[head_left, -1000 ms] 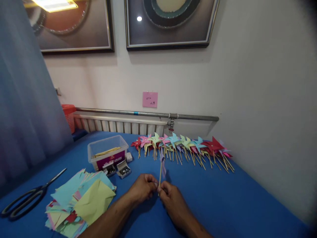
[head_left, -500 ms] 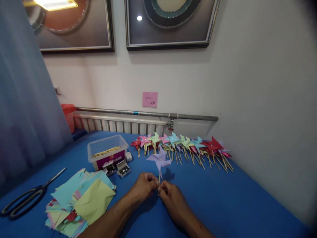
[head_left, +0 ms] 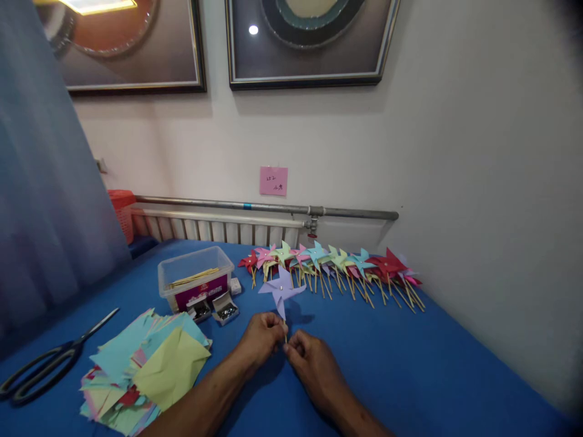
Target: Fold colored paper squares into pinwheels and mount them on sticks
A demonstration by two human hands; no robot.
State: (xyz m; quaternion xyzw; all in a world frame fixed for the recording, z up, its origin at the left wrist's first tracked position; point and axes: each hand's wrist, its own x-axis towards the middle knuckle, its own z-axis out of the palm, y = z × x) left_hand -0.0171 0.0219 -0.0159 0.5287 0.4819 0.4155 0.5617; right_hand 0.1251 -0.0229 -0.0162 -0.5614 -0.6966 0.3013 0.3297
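Fingers point(head_left: 279, 332) of both hands pinch the bottom of a thin wooden stick, tips meeting near the counter's front middle. Left hand point(head_left: 262, 338) grips from the left, right hand point(head_left: 310, 361) from the right, both clenched on the stick. Stick stands roughly upright, with a purple pinwheel point(head_left: 281, 289) on top, facing the camera, held just above the blue counter point(head_left: 410, 364).

Behind it, along the counter's back edge by the wall: a row of pinwheels point(head_left: 334, 267) in red, pink, green and blue, lying flat with sticks pointing forward, overlapping each other.

Left of the hands: a clear plastic box point(head_left: 194, 278) holding more sticks, two small open boxes of pins point(head_left: 214, 308) touching its front side.

Front left corner: a loose pile of coloured paper squares point(head_left: 146, 373), a yellow-green sheet on top. Black scissors point(head_left: 50, 367) lie at the left edge, well apart from the hands, blades pointing toward the plastic box.
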